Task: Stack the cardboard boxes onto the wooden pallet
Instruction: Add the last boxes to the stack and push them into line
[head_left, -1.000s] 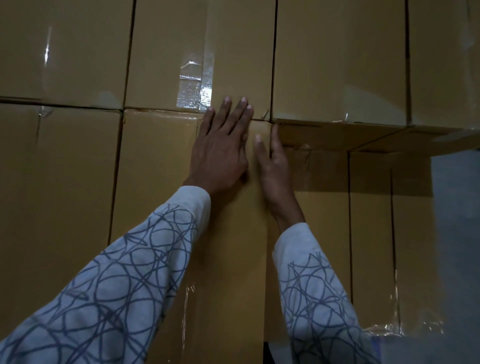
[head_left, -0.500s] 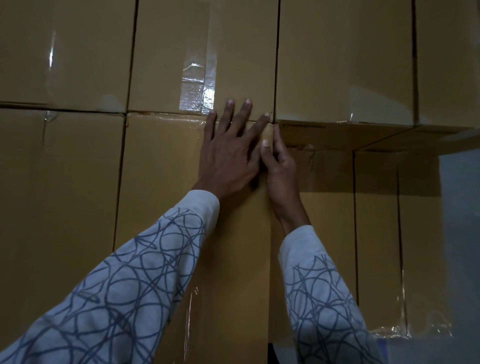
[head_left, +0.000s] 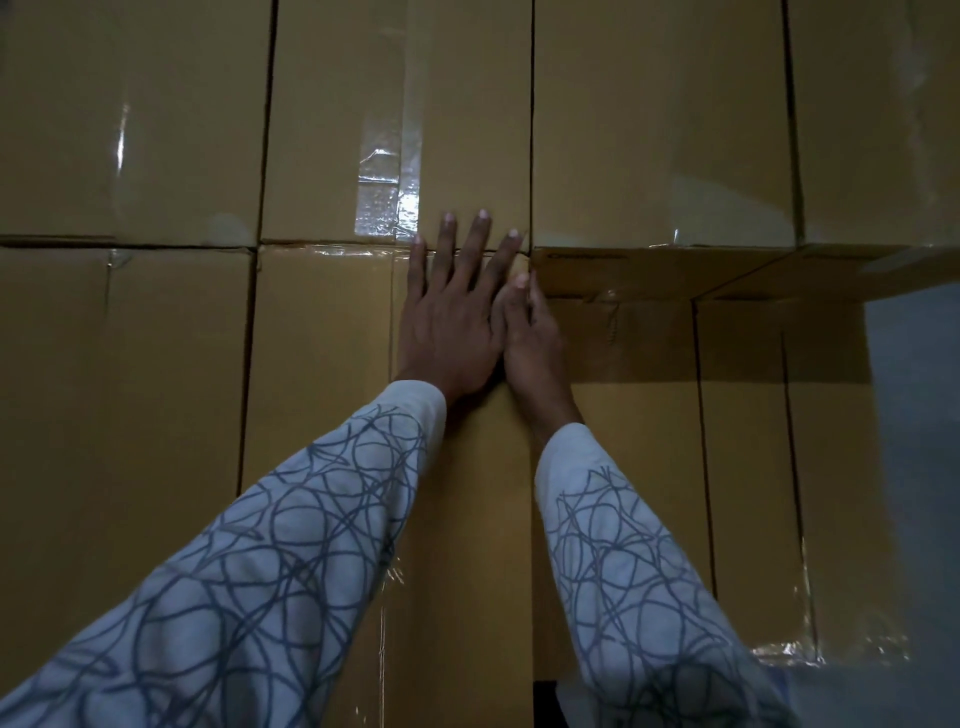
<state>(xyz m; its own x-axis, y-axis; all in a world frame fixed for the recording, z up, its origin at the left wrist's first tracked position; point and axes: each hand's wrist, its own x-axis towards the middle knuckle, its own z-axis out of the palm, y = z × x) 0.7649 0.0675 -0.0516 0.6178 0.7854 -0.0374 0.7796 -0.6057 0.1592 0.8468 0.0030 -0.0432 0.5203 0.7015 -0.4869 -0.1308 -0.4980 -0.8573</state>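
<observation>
Both hands had drawn together since the earlier frame and now touched. Left hand (head_left: 449, 322) lay flat on the box (head_left: 322, 415), fingers straight and spread. Right hand (head_left: 532, 338), fingers straight and gripping nothing, lay along the box's right edge, apparently pressing it flush into the stack. No pallet was in view.

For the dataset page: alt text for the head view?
A person's left hand presses flat on a cardboard box in a tight stack; the right hand lies along its right edge. Clear tape shines on the box beyond.
</observation>
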